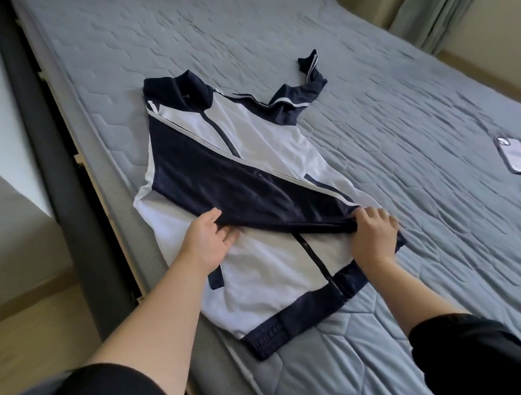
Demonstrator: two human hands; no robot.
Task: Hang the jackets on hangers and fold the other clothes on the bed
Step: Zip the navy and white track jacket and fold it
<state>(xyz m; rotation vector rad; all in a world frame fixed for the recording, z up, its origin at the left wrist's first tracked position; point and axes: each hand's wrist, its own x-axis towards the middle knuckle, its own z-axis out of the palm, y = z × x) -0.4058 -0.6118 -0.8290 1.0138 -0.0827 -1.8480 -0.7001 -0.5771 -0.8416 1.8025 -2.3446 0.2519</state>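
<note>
Zip-front navy/white jacket (267, 151) lies flat, front up, on the left side of the bed (405, 117). Its collar (186, 86) is at the far end and its hem band (298, 322) at the near end.

- The folded sleeve (252, 191) is laid diagonally over the chest, from the far-left shoulder down to the near-right edge.
- Left hand (212, 241) is at the sleeve's lower edge, mid-body. It looks like a pinch, thumb on one side of the fabric and fingers on the other, with the fingers only lightly curled.
- Right hand (374, 236) is closed on the cuff end at the jacket's right edge, fingers curled round the fabric.
- The free sleeve (293, 97) is bunched and sticks out far-right, not yet dealt with.
- A phone (515, 159) sits on the bed, well apart to the right.

Progress, as I read it: early on this garment.
- One sleeve is crossed in. The second sleeve and the body folds are still open.
- The task says jackets go on hangers, and this one is being flat-folded. No hanger is in view, so I can't tell whether hanging comes later.
- No other clothes are visible, folded or not, so overall progress can't be judged from here.
</note>
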